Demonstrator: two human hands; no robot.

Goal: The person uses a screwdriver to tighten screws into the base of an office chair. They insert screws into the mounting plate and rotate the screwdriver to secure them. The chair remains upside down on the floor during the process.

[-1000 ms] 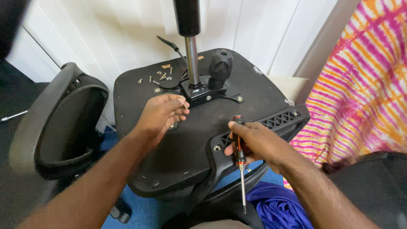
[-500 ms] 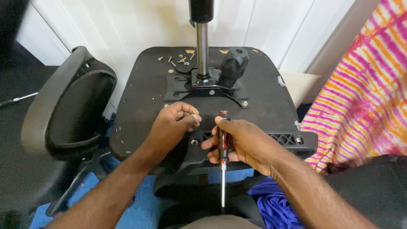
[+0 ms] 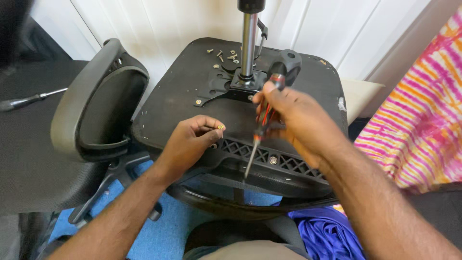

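Two hands work over an upturned chair seat (image 3: 183, 96), the only view being the one from the head. The seat lies underside up, which puts its metal plate (image 3: 226, 89) and the chrome post (image 3: 249, 43) within reach from above.

In the left hand (image 3: 190, 142) a small brass-coloured screw (image 3: 221, 126) is pinched at the fingertips, the other fingers curled loosely under. It is held head-up just above the seat's near edge, close to a hole (image 3: 213, 146) in the black bracket (image 3: 269, 156) that runs along that edge; I judge it is held there to be at hand for the hole. The screw sits between thumb and forefinger, clear of the seat.

Gripped in the right hand (image 3: 293, 115) is a screwdriver (image 3: 262, 123), fingers closed around its red-and-black handle. The shaft slants down and toward the person, its tip over the bracket but not touching any screw.

More loose screws (image 3: 224, 54) lie scattered at the seat's far edge, beside the post, well apart from both hands. An armrest (image 3: 91, 101) stands at the seat's left edge.
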